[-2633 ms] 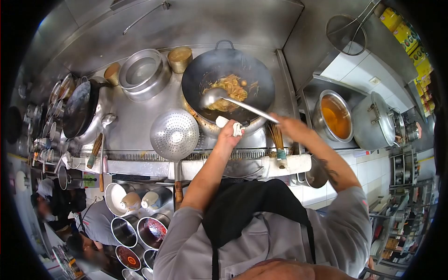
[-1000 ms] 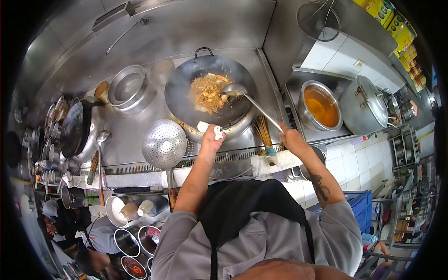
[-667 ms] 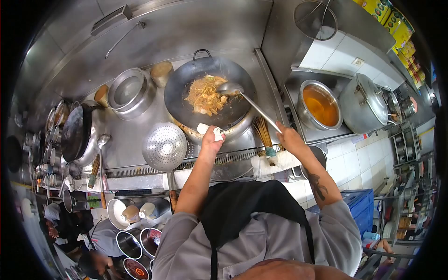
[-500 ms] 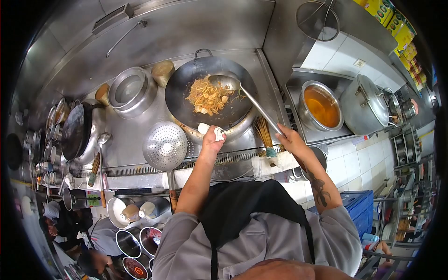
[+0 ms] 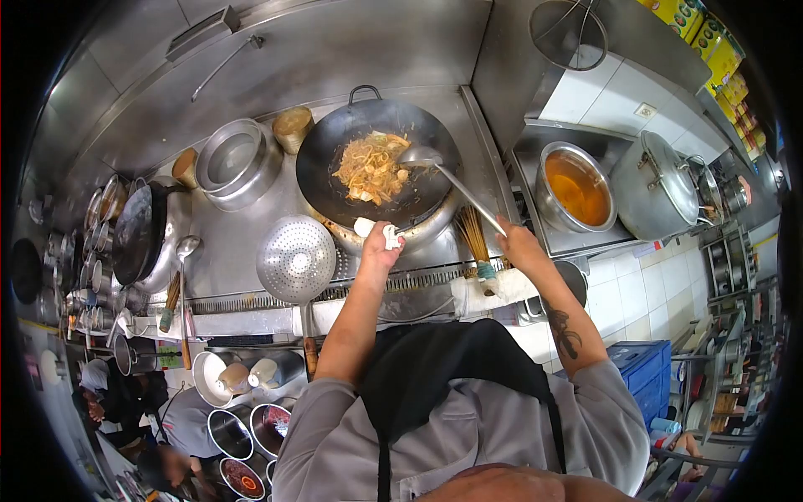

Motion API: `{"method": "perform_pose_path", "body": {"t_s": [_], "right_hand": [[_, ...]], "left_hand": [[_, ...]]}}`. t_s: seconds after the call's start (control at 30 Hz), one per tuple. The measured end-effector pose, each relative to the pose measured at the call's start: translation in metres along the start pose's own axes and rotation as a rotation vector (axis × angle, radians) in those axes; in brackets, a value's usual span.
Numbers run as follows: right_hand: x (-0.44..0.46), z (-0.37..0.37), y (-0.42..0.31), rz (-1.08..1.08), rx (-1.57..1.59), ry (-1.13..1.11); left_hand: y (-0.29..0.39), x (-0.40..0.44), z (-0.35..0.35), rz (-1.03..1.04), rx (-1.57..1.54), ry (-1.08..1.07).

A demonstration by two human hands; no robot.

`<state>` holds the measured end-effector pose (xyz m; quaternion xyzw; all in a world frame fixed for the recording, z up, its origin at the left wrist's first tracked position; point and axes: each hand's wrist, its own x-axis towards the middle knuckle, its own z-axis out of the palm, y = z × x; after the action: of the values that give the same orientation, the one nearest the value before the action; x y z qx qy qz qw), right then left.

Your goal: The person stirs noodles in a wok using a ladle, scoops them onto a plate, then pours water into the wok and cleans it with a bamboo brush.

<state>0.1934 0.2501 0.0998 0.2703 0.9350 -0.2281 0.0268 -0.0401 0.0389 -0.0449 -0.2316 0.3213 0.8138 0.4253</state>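
Note:
My left hand (image 5: 382, 243) is closed round a folded white cloth (image 5: 365, 227) at the near rim of a black wok (image 5: 318, 171). Whether its fingers also grip the near handle is hidden. My right hand (image 5: 518, 243) is wrapped round the shaft of a long metal ladle (image 5: 468, 194). The ladle's bowl touches the right side of the browned noodle-like food (image 5: 368, 169) in the wok. A perforated skimmer (image 5: 296, 259) lies left of my left hand. Beside my right hand, a bamboo brush (image 5: 473, 247) rests at the counter's front edge.
Steel bowls (image 5: 232, 159) stand left of the wok. On the right are a pot of orange liquid (image 5: 577, 191) and a large lidded pot (image 5: 657, 180). Sauce containers (image 5: 230, 433) sit at the lower left, near other people (image 5: 180, 418). A blue crate (image 5: 642, 372) stands behind on the right.
The view has shifted since the oldest frame. The ladle has moved from the food's left side to its right, and most recently back from above the food. My left hand keeps its hold on the cloth.

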Motion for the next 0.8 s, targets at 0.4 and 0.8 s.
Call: {"method": "perform_pose_path", "body": {"t_s": [0.4, 0.8], "right_hand": [[0.024, 0.031, 0.042, -0.176, 0.194, 0.109], [0.13, 0.057, 0.015, -0.252, 0.278, 0.321]], "left_hand": [[0.002, -0.022, 0.014, 0.026, -0.037, 0.027], [0.0, -0.012, 0.007, 0.08, -0.034, 0.033]]}}
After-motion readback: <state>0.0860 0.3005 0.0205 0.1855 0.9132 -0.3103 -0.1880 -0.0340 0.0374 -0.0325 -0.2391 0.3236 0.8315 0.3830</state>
